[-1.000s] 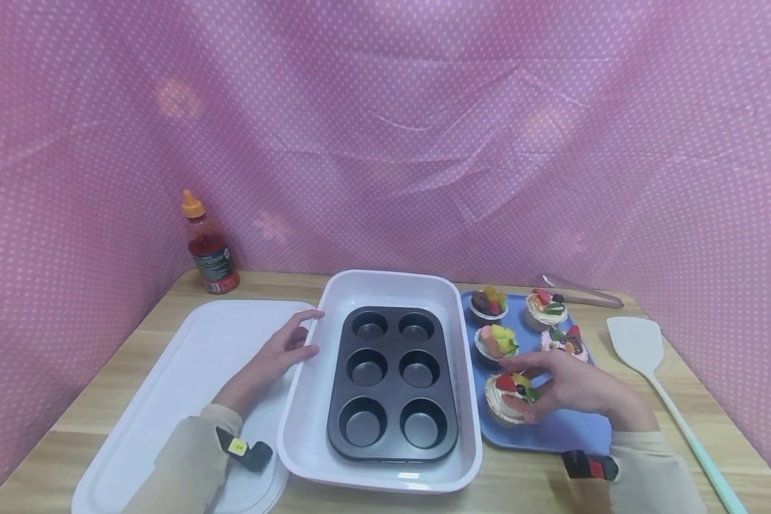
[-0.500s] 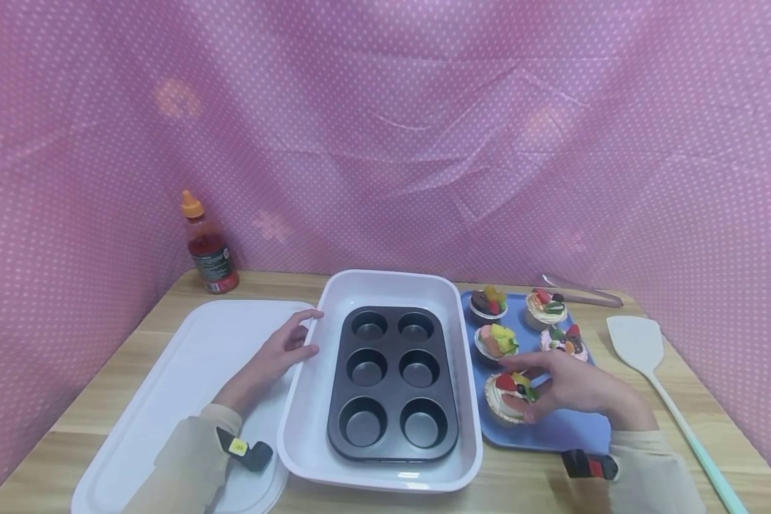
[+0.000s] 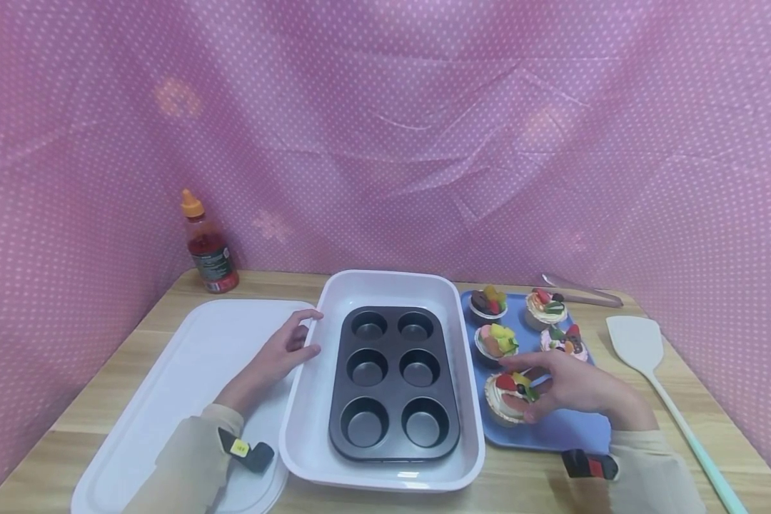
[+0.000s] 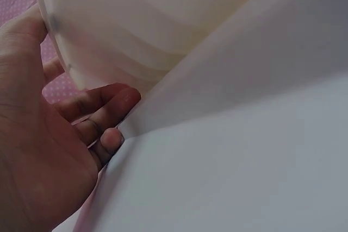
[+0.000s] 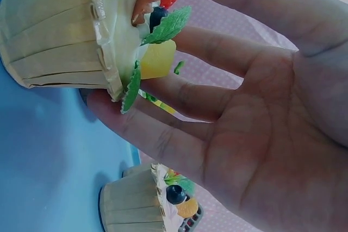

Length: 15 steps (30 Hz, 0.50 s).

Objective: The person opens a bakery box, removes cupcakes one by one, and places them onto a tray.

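A white rectangular tray (image 3: 379,477) holds a dark muffin pan (image 3: 394,382) with several round cups. My left hand (image 3: 276,357) grips the tray's left rim. In the left wrist view some fingers (image 4: 111,110) curl against the outer wall, while the thumb goes behind the rim. My right hand (image 3: 572,385) is around the nearest fruit-topped cupcake (image 3: 506,405) on the blue tray (image 3: 565,432). Seen from the right wrist, that cupcake (image 5: 60,36) stands between thumb and fingers, in its pale pleated cup. Its base appears to rest on the blue tray.
Several other cupcakes (image 3: 496,341) stand on the blue tray. A white lid (image 3: 167,400) lies at left, with a red sauce bottle (image 3: 210,253) behind it. Metal tongs (image 3: 585,293) lie at the back right, near a long-handled spatula (image 3: 636,343). A pink curtain (image 3: 385,143) encloses the table.
The white tray and muffin pan have shifted very slightly to the right. Both hands stay nearly where they were, and the cupcake has not moved.
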Each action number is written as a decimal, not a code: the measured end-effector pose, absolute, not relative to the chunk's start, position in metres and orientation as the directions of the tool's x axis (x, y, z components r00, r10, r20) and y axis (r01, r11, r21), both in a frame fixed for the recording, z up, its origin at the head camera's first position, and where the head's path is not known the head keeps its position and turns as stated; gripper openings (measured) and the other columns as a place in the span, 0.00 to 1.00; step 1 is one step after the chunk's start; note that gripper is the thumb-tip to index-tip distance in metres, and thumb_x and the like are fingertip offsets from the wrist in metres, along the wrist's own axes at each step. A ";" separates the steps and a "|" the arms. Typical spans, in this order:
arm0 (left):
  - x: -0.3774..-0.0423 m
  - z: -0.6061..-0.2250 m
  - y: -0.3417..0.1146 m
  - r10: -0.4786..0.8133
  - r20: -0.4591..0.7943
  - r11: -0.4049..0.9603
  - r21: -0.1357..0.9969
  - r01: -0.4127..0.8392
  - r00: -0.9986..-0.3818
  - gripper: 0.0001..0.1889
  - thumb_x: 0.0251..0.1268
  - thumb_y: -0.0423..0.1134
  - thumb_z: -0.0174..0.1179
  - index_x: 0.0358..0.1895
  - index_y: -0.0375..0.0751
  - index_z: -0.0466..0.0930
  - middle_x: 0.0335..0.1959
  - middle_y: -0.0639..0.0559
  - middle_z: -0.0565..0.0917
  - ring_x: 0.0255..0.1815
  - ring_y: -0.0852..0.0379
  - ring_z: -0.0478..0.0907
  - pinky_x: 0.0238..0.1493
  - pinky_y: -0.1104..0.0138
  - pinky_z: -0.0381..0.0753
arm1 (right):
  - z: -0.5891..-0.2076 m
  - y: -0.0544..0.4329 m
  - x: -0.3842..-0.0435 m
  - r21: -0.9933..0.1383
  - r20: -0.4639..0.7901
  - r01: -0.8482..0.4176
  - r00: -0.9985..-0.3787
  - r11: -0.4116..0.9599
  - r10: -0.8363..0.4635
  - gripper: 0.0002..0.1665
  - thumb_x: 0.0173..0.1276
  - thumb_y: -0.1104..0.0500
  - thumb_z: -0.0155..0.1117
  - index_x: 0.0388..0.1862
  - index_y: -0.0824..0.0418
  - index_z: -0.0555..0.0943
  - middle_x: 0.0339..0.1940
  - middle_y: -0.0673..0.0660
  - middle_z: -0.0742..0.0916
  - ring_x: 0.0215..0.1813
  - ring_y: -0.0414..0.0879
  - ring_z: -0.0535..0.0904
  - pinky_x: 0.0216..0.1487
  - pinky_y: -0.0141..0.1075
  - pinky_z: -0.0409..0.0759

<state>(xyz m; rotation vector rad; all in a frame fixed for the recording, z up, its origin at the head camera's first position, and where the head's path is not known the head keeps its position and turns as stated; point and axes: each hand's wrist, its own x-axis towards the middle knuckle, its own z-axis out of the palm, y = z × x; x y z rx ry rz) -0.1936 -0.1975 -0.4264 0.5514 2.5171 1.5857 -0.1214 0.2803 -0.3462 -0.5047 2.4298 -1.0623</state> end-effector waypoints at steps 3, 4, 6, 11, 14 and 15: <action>-0.192 -0.426 -0.198 0.364 0.096 0.394 0.886 0.246 -0.927 0.28 0.72 0.35 0.59 0.71 0.45 0.60 0.50 0.32 0.84 0.52 0.39 0.85 0.55 0.48 0.85 | -0.346 0.279 -0.122 -0.757 -0.250 -0.146 -0.836 0.637 -0.488 0.49 0.46 0.59 0.83 0.69 0.66 0.74 0.67 0.68 0.79 0.62 0.61 0.78 0.50 0.34 0.84; -0.191 -0.426 -0.198 0.362 0.097 0.394 0.886 0.246 -0.927 0.28 0.72 0.35 0.59 0.71 0.45 0.60 0.50 0.32 0.84 0.52 0.39 0.85 0.55 0.48 0.84 | -0.346 0.279 -0.122 -0.757 -0.246 -0.153 -0.834 0.636 -0.494 0.49 0.46 0.59 0.83 0.69 0.67 0.74 0.67 0.69 0.79 0.62 0.61 0.78 0.50 0.34 0.84; -0.191 -0.425 -0.198 0.358 0.095 0.394 0.887 0.242 -0.929 0.28 0.73 0.35 0.59 0.71 0.45 0.60 0.50 0.32 0.84 0.52 0.39 0.85 0.56 0.47 0.84 | -0.346 0.280 -0.122 -0.760 -0.239 -0.159 -0.834 0.631 -0.498 0.49 0.47 0.59 0.82 0.69 0.67 0.74 0.67 0.69 0.79 0.62 0.61 0.78 0.51 0.35 0.84; -0.191 -0.423 -0.195 0.350 0.078 0.399 0.889 0.224 -0.934 0.29 0.73 0.37 0.59 0.72 0.47 0.59 0.51 0.33 0.84 0.52 0.41 0.85 0.58 0.46 0.83 | -0.344 0.282 -0.121 -0.760 -0.201 -0.196 -0.836 0.620 -0.511 0.49 0.47 0.59 0.82 0.69 0.70 0.72 0.66 0.71 0.79 0.61 0.62 0.78 0.53 0.41 0.86; -0.192 -0.420 -0.193 0.345 0.059 0.405 0.891 0.205 -0.937 0.29 0.73 0.38 0.59 0.73 0.48 0.59 0.50 0.34 0.84 0.50 0.43 0.85 0.58 0.46 0.83 | -0.341 0.284 -0.119 -0.763 -0.189 -0.204 -0.837 0.613 -0.513 0.49 0.50 0.60 0.81 0.70 0.72 0.71 0.66 0.74 0.78 0.60 0.63 0.80 0.54 0.45 0.86; -0.193 -0.419 -0.193 0.343 0.053 0.413 0.888 0.201 -0.938 0.30 0.73 0.39 0.59 0.73 0.49 0.59 0.50 0.35 0.84 0.49 0.44 0.85 0.58 0.46 0.83 | -0.339 0.284 -0.118 -0.765 -0.188 -0.200 -0.840 0.612 -0.510 0.49 0.50 0.60 0.81 0.70 0.73 0.70 0.65 0.74 0.78 0.60 0.63 0.80 0.54 0.47 0.86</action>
